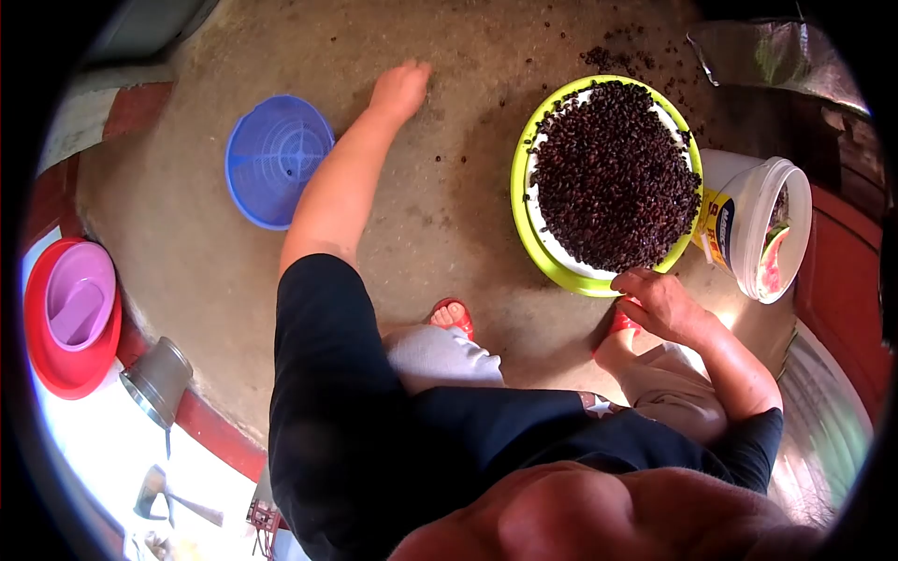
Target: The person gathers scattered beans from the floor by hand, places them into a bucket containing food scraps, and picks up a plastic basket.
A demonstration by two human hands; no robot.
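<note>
While the left hand [400, 91] reaches out, grip unclear, the right hand [662, 305] pinches the basin rim [572, 280].

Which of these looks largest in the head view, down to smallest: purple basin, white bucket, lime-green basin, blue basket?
1. Lime-green basin
2. Blue basket and white bucket: too alike to rank; the forearm also overlaps the basket's edge.
3. Purple basin

This is apparent size only.
</note>
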